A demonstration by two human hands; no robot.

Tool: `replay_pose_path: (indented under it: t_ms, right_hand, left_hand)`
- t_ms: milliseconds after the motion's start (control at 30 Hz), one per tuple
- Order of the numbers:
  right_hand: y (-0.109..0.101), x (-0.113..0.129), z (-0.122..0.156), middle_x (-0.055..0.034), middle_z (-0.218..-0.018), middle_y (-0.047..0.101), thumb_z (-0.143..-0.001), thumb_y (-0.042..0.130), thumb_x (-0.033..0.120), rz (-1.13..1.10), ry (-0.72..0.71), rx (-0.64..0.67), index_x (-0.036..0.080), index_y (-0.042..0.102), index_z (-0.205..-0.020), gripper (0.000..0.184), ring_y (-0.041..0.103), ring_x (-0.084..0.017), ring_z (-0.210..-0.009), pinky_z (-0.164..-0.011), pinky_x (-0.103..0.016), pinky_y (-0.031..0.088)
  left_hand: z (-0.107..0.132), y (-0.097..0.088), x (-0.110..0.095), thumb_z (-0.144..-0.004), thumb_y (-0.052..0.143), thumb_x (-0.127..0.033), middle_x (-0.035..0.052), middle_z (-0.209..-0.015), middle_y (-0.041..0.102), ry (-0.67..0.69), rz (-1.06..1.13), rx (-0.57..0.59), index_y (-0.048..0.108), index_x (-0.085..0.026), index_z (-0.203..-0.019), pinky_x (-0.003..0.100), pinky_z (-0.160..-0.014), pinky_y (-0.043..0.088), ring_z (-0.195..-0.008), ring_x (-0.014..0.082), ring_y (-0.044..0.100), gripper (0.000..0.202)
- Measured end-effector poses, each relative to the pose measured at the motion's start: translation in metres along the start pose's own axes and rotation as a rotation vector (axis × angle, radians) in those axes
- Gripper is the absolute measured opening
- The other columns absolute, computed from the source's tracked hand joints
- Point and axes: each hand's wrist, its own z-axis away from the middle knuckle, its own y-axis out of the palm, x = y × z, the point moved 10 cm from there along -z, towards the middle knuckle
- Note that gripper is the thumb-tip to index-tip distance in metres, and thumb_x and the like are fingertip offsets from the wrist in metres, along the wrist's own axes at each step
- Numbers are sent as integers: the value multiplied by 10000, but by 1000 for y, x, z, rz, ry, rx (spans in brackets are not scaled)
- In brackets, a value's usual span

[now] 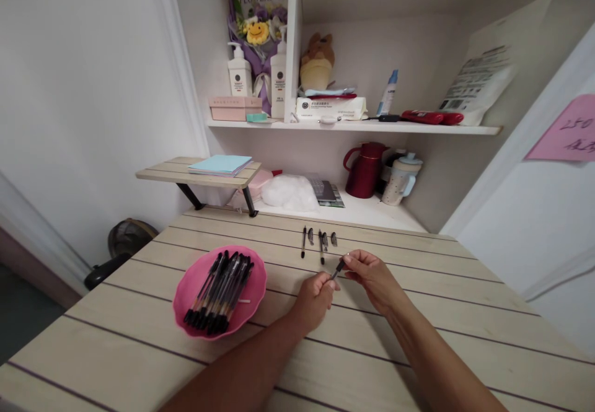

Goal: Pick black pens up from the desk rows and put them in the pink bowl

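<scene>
Between my two hands is a slim pen [335,271] with a dark end, slanting up to the right. My left hand [316,297] is closed around its lower part. At the upper, black end, the fingertips of my right hand [372,276] pinch the pen. Just beyond my hands, two pens [304,243] lie apart on the wooden table [465,331], with several small black pen caps [333,238] beside them. To the left of my left hand sits a pink scalloped bowl [260,276] holding a bundle of black pens [223,288].
A small raised stand [160,170] with blue paper [222,164] stands at the back left. Behind the table are a plastic bag [290,192], a red jug [365,170] and a cup [400,179]. A shelf [400,128] with bottles and boxes runs above.
</scene>
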Motion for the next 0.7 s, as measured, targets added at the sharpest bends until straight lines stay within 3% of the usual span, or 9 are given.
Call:
replay_pose_path:
  t_ms: [133, 267, 433, 600, 700]
  right_hand:
    - [7, -3, 0, -64, -889, 645, -595, 721, 434, -34, 19, 81, 181, 636, -839, 362, 568, -157, -736, -636, -267, 448]
    - [1, 0, -1, -39, -764, 633, -582, 739, 405, 15, -8, 23, 166, 609, -690, 293, 535, -123, -647, -614, -245, 433]
    - [7, 2, 0, -66, -863, 645, -619, 695, 456, -73, -5, 84, 178, 649, -815, 343, 563, -161, -733, -633, -269, 442]
    - [-6, 1, -3, -34, -738, 630, -567, 744, 415, 0, -29, -28, 174, 637, -672, 284, 528, -128, -633, -611, -256, 425]
    - [-2, -1, -4, -55, -835, 649, -617, 691, 471, -14, 2, 27, 185, 664, -765, 322, 548, -147, -682, -627, -274, 431]
  left_hand:
    - [0, 2, 2, -810, 423, -346, -57, -452, 397, -12, -12, 20, 546, -157, -775, 210, -480, 256, -432, 77, 319, 228]
    - [0, 2, 4, -807, 423, -344, -52, -464, 399, -16, -27, 24, 548, -154, -777, 211, -475, 253, -438, 78, 323, 229]
    - [-1, 1, 6, -808, 420, -347, -56, -470, 391, -16, -37, 18, 549, -151, -783, 206, -483, 260, -441, 75, 326, 236]
    - [-1, 3, 5, -815, 401, -331, -64, -468, 385, -20, -90, 31, 542, -138, -793, 202, -489, 266, -440, 69, 320, 239]
    - [-2, 2, 5, -821, 394, -333, -61, -474, 394, -14, -98, 30, 542, -136, -798, 205, -498, 278, -447, 71, 334, 248]
